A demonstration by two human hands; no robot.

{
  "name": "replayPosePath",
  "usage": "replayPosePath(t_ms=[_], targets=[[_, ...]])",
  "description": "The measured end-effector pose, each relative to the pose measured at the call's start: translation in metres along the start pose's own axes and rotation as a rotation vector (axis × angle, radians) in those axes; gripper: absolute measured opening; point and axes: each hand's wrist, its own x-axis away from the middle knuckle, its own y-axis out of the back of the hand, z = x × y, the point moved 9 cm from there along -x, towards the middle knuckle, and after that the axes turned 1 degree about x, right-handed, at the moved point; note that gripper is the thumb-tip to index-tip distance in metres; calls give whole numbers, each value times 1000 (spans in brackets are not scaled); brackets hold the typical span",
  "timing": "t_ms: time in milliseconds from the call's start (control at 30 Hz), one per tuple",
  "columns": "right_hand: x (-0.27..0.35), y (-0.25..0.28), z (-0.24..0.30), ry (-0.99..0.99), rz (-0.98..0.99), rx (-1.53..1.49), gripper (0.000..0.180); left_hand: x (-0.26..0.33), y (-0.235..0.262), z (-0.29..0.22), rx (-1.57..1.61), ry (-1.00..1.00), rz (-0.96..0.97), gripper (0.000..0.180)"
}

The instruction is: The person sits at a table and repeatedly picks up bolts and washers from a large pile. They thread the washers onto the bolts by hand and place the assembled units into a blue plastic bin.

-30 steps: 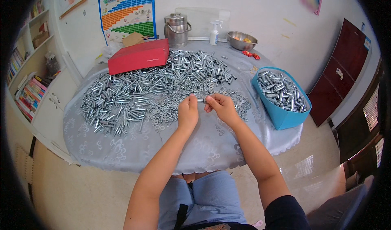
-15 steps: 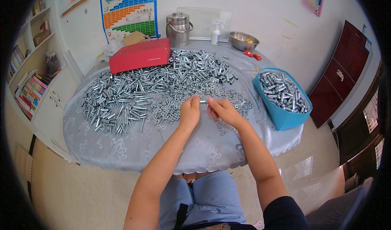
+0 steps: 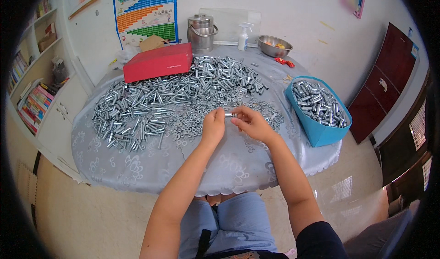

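Note:
My left hand [image 3: 214,125] is closed on one end of a short silvery bolt [image 3: 228,115], which lies level above the piled hardware. The fingers and thumb of my right hand [image 3: 252,123] curl round the bolt's other end. Whether a nut sits on that end is too small to tell. Under and around both hands spread many loose nuts and washers [image 3: 185,123]. Farther left and back lies a heap of metal bolts [image 3: 133,107].
A blue fabric bin [image 3: 321,133] full of bolt pieces stands at the right. At the back are a red box [image 3: 158,64], a steel pot with a handle [image 3: 200,34], a white spray bottle [image 3: 243,40] and a metal bowl [image 3: 274,52]. A grey patterned cloth [image 3: 133,167] covers the table.
My right fingers have opened slightly and lifted round the end of the bolt. My left hand and the bolt have stayed in place.

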Motion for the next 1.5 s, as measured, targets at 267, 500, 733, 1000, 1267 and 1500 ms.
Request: replayPosePath(t_ms=[267, 500, 733, 1000, 1267, 1500], targets=[[4, 7, 17, 7, -48, 248, 19, 1, 1, 4, -45, 44, 8, 41], [0, 10, 7, 12, -18, 282, 18, 0, 2, 0, -128, -8, 6, 40], [-1, 6, 2, 14, 19, 253, 18, 1, -1, 0, -84, 4, 22, 41], [1, 3, -5, -112, 63, 225, 27, 2, -3, 1, -98, 41, 31, 41], [4, 0, -30, -341, 150, 209, 22, 1, -4, 1, -105, 3, 48, 41], [-1, 5, -2, -6, -2, 259, 18, 0, -6, 5, -76, 9, 65, 41]])
